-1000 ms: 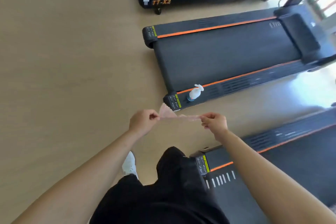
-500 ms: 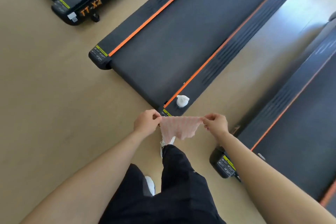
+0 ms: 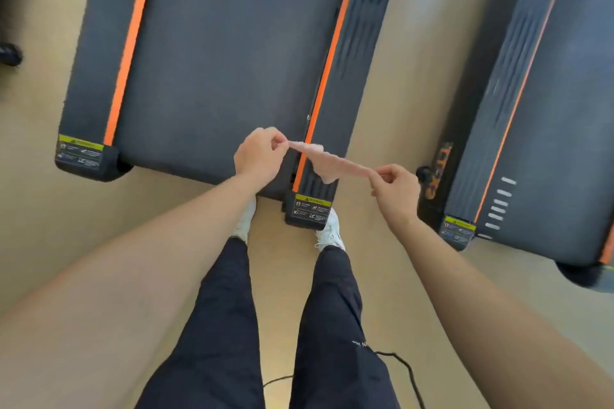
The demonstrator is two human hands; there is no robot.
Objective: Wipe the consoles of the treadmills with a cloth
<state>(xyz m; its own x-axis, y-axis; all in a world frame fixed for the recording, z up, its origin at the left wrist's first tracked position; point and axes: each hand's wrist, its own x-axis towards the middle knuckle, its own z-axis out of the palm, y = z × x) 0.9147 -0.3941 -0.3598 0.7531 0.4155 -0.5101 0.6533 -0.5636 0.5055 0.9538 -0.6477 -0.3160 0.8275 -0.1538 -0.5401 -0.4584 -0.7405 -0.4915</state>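
Note:
A small pale pink cloth [image 3: 327, 161] is stretched between my two hands. My left hand [image 3: 257, 154] pinches its left corner and my right hand [image 3: 395, 189] pinches its right corner. Both hands hover over the rear end of a black treadmill [image 3: 219, 60] with orange stripes. A second treadmill [image 3: 545, 116] lies to the right. No console is in view. The white spray bottle seen earlier is hidden.
My feet in white shoes [image 3: 329, 232] stand on the tan floor [image 3: 50, 242] right at the rear edge of the middle treadmill. A thin black cable [image 3: 403, 365] trails on the floor behind my right leg. A dark treadmill part [image 3: 10, 53] shows at the far left.
The view has swung so the treadmills now run straight ahead and I stand closer to the middle one. The cloth is pulled tighter, and the spray bottle has dropped out of sight.

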